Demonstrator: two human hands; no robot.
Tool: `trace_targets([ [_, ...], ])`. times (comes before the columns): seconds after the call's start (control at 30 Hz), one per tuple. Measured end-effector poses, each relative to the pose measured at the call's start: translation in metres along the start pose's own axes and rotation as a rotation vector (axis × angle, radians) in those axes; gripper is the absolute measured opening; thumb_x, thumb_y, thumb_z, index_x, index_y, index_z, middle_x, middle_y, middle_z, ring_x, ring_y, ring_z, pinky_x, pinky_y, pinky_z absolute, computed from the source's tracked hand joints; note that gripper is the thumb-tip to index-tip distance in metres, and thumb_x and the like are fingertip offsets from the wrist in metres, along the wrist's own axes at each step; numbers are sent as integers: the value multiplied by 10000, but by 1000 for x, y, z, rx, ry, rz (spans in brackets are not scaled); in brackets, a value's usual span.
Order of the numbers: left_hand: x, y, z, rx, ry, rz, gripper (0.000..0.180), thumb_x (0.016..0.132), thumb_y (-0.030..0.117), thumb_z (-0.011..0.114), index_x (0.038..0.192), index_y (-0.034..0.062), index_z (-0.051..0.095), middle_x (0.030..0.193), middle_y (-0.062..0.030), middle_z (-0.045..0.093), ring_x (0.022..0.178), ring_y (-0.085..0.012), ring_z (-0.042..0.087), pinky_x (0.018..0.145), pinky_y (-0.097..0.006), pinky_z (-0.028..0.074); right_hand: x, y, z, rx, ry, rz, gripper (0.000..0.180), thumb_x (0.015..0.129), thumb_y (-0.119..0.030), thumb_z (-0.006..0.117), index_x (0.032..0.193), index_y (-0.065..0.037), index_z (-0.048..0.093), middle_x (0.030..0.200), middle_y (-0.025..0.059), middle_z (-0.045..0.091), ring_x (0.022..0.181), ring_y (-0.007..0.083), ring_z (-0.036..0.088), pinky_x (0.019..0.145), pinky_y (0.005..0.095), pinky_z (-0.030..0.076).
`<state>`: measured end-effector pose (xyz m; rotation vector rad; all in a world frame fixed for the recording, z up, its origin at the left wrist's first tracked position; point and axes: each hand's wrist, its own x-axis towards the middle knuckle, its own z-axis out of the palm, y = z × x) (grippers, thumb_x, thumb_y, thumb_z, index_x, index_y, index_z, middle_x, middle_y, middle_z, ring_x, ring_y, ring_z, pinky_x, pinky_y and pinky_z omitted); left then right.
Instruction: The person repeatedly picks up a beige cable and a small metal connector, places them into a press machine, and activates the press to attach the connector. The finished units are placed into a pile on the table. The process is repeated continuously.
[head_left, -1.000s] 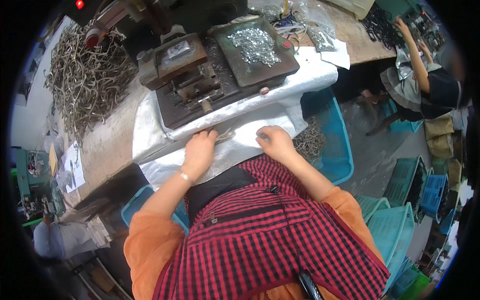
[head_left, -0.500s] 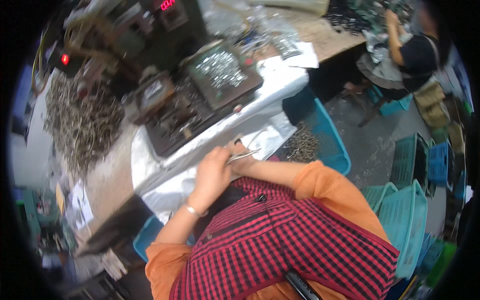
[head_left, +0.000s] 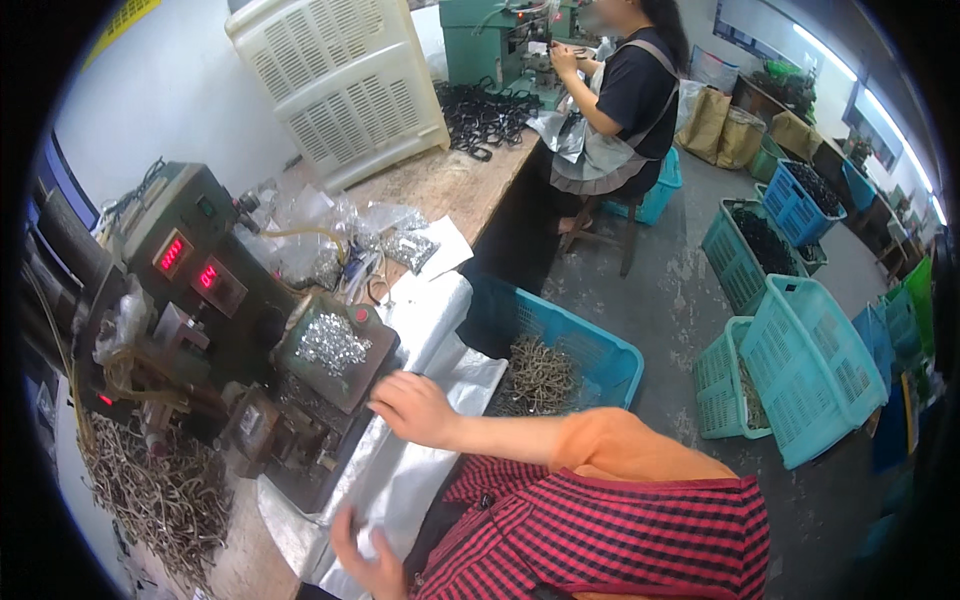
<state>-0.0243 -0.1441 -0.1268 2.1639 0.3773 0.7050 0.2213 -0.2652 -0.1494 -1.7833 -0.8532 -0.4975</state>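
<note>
My left hand (head_left: 370, 560) is low over the silver sheet (head_left: 400, 495) in my lap, its fingers apart and nothing visible in them. My right hand (head_left: 415, 408) is by the front edge of the bench machine, its fingers bent inward. Whatever those fingers may hold is hidden. Just beyond it sits the machine's tray (head_left: 350, 388), carrying a heap of small shiny metal parts (head_left: 332, 342). The green machine (head_left: 222, 222) has lit red displays. A large pile of bent metal pieces (head_left: 155, 500) lies on the bench to the left.
A blue crate (head_left: 612, 350) with more bent pieces (head_left: 540, 372) stands below the bench on the right. Turquoise crates (head_left: 820, 370) stand on the floor farther right. Beyond the bench, a co-worker (head_left: 630, 95) sits at another machine. A cream crate (head_left: 345, 85) stands on the bench.
My hands were together over the silver sheet with a thin metal piece; now they are apart, the right by the machine, the left lower. The view has swung up and right.
</note>
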Motion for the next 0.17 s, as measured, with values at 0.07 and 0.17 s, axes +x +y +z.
trace_targets([
  [0.07, -44, -43, -37, -36, 72, -88, 380, 911, -70, 575, 1290, -60, 573, 1221, -161, 653, 1064, -250, 657, 978, -361, 516, 40, -12, 13, -56, 19, -129, 137, 908, -201, 675, 896, -71, 635, 849, 101, 624, 867, 322, 607, 729, 438, 495],
  [0.17, -141, -101, -69, -23, -122, -345, 285, 958, 127, 668, 1195, -30, 663, 1167, -221, 699, 1105, -251, 659, 980, -373, 523, 79, -13, 38, -182, 19, -248, 147, 885, -205, 693, 882, -73, 630, 832, 94, 620, 868, 302, 612, 709, 432, 490],
])
